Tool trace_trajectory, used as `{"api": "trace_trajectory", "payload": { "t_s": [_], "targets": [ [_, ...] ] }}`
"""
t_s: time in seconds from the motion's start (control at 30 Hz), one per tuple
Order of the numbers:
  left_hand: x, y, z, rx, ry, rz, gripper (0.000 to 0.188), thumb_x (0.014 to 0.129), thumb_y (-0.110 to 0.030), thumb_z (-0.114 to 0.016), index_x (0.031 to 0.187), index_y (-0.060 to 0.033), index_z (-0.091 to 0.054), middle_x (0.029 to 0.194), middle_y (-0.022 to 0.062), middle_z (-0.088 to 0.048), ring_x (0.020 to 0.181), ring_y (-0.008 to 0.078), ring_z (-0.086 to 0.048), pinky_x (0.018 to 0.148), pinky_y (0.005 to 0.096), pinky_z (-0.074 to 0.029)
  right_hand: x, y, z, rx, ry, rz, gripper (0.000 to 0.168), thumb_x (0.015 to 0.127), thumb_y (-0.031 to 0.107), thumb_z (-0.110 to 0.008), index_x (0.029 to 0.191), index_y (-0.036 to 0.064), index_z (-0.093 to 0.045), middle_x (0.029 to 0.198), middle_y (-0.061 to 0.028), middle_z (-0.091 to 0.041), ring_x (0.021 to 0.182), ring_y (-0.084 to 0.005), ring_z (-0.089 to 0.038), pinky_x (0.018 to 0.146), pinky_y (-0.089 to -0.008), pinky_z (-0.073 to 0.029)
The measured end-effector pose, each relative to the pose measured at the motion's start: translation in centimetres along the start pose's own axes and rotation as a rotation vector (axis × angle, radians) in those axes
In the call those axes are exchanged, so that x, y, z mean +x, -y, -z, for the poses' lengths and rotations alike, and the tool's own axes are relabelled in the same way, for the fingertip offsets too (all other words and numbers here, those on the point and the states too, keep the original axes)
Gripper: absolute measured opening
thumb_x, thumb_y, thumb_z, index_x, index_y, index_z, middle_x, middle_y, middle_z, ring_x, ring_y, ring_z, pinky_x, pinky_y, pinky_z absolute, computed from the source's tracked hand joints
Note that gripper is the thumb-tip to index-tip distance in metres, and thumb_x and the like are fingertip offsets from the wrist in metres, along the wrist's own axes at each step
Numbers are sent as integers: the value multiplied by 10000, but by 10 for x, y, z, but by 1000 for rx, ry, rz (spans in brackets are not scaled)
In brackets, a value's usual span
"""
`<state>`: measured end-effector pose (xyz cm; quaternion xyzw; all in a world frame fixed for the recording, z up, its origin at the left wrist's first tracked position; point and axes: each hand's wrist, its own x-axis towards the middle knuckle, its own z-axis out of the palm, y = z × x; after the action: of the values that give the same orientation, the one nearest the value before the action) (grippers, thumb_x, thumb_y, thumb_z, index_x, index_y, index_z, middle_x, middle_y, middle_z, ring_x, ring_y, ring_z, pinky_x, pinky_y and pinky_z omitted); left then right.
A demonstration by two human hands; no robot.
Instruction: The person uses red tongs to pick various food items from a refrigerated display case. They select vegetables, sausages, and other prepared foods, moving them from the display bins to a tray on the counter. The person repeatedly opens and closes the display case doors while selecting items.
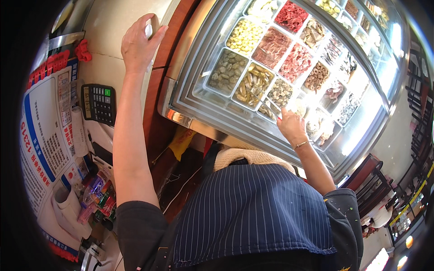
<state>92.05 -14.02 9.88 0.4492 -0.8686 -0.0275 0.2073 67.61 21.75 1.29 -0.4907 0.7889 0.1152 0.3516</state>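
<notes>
My left hand (140, 45) is raised over the pale counter at the upper left, fingers curled around a small white object (148, 31) that is mostly hidden by the palm. My right hand (293, 125), with a bracelet at the wrist, reaches into a refrigerated display case (190, 79). It grips thin metal tongs (266, 100), whose tips point to a clear tub of yellow-brown elongated food pieces (254, 83). Close by are a tub of small shellfish-like pieces (279, 93), a tub of grey-green pieces (227, 73) and a tub of thin pink meat slices (272, 47).
The case's metal front edge (217, 130) lies between my body and the tubs. A calculator (98, 104), red clips (83, 50) and a printed board (47, 135) with writing are at the left. Below the case hang a yellow cloth or bag (181, 144) and a beige towel (251, 155).
</notes>
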Motion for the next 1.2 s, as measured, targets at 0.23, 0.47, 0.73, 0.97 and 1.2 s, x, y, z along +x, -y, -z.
{"api": "trace_trajectory", "payload": {
  "t_s": [0.23,0.47,0.73,0.97,1.2],
  "targets": [
    [0,-5,1,9,20,32,431,774,-391,-677,1085,-108,-581,1022,74,-636,891,270,-587,783,357,-460,11,17,-14,70,-19,-5,222,827,253,-550,919,52,-529,827,-169,-644,778,-336,-643,691,-447,-501],
    [1,-7,4,25,67,64,425,789,-359,-682,1114,-105,-580,1009,78,-629,936,240,-579,816,320,-441,15,-20,-16,146,-80,-154,224,811,253,-562,912,54,-545,817,-188,-646,765,-357,-642,683,-490,-489],
    [0,-5,3,14,43,41,430,787,-366,-683,1112,-104,-581,1007,77,-627,924,237,-578,803,323,-445,28,6,3,86,-123,-35,231,819,262,-567,922,57,-550,828,-175,-645,764,-336,-644,677,-460,-496],
    [1,-10,4,19,35,49,432,774,-382,-677,1087,-98,-585,1047,73,-634,935,271,-585,817,358,-452,30,0,-12,-7,-55,43,232,826,272,-570,926,64,-547,845,-168,-646,773,-330,-646,691,-440,-499],
    [2,-7,3,30,25,16,425,775,-379,-678,1080,-97,-587,1045,73,-635,936,276,-586,816,355,-454,44,-4,-6,161,-121,-50,240,815,262,-560,872,29,-556,779,-204,-646,758,-369,-641,703,-471,-493]
  ]
}}
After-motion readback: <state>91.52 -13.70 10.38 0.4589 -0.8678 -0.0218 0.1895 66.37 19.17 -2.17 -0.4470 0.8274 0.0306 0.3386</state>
